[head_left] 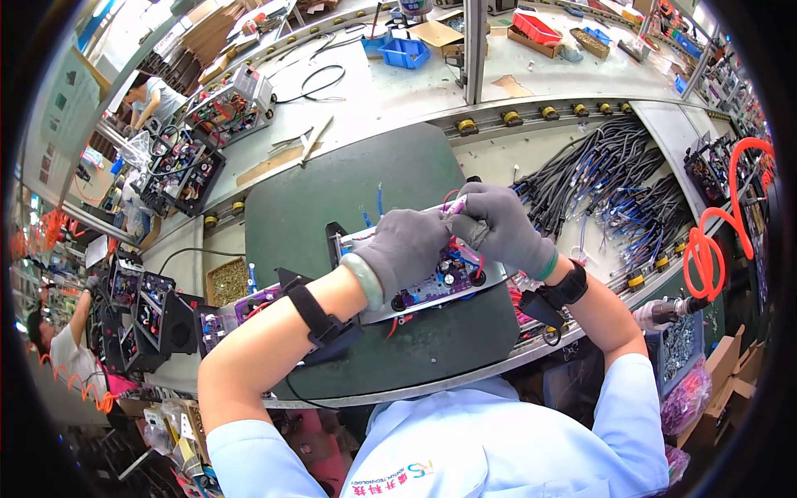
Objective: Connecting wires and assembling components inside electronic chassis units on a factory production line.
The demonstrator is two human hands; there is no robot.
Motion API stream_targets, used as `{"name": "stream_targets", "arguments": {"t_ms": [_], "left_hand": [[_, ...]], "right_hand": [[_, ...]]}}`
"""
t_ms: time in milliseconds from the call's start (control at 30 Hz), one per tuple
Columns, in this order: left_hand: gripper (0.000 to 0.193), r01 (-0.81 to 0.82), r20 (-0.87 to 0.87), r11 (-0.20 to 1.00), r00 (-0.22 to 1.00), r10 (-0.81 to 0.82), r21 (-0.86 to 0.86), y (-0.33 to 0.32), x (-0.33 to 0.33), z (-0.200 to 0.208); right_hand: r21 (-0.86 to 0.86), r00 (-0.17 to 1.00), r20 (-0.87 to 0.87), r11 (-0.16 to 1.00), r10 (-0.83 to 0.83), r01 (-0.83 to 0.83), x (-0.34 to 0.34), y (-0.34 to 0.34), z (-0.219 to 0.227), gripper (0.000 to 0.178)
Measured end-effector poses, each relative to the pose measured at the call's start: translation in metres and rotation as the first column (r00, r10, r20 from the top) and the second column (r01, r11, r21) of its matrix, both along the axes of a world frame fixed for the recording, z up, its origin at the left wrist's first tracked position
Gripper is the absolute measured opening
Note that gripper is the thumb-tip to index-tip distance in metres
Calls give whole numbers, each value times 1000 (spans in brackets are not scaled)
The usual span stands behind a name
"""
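Both my hands wear grey gloves and meet above a purple circuit board (pixel 440 290) fixed on a light metal panel (pixel 378 315). My left hand (pixel 407 249) is closed, fingertips pinched at a small white-and-purple wire end (pixel 454 206). The fingers of my right hand (pixel 502 224) are closed on this wire end from the other side. Its exact kind is too small to tell. Red wires (pixel 477 264) curve over the board beneath my right hand. My left hand and forearm cover part of the panel, which lies on a dark green mat (pixel 415 353).
A heap of black cables (pixel 598 174) with blue and white ends lies to the right. A coiled orange air hose (pixel 704 257) hangs at the far right. More purple boards (pixel 220 328) and black housings (pixel 154 319) stand at left. Rollers (pixel 467 126) line the far edge.
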State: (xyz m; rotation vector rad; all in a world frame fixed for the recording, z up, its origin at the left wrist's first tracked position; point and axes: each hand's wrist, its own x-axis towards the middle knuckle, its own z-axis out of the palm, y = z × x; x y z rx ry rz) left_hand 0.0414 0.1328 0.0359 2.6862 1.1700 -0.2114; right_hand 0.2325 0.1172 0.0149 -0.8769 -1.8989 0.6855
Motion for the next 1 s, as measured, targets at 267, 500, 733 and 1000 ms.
{"name": "stream_targets", "arguments": {"t_ms": [267, 500, 733, 1000], "left_hand": [[24, 10, 51, 999, 999, -8, -47, 2, -9, 8], [20, 38, -21, 993, 999, -35, 111, -8, 3, 0], [13, 25, 446, 934, 883, 147, -357, 3, 4, 28], [18, 57, 610, 757, 632, 478, -651, 18, 19, 6]], "right_hand": [[-53, 999, -42, 998, 24, -26, 12, -21, 9, 8], [-116, 993, -117, 993, 0, -13, 4, -15, 9, 13], [212, 967, 211, 972, -142, 96, 23, -15, 33, 13], [278, 907, 283, 932, -311, 232, 36, -13, 26, 17]]}}
